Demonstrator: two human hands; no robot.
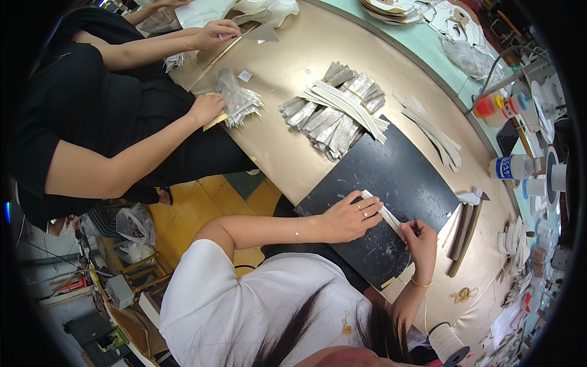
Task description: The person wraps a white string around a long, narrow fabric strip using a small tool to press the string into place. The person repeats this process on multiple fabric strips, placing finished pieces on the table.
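Observation:
A narrow white strip (391,221) lies on the black board (397,159) in front of me. My left hand (353,218) is closed on the strip, fingers pressed together along it; one end pokes out past the fingertips. At the strip's near right end, my right hand (422,241) is closed round a slim dark pointed tool (417,227), its thumb and finger against the strip. The tool's kind is hard to make out. Beyond the board sit several bundles of silvery-grey strips (333,125), with a sheaf of white strips (348,105) across them.
Loose white strips (431,134) lie right of the board. Dark rods (466,235) and a cord spool (447,344) are at the right. Bottles (512,166) line the right edge. At the left, a co-worker's hand (208,110) rests by a stack of grey pieces (237,98).

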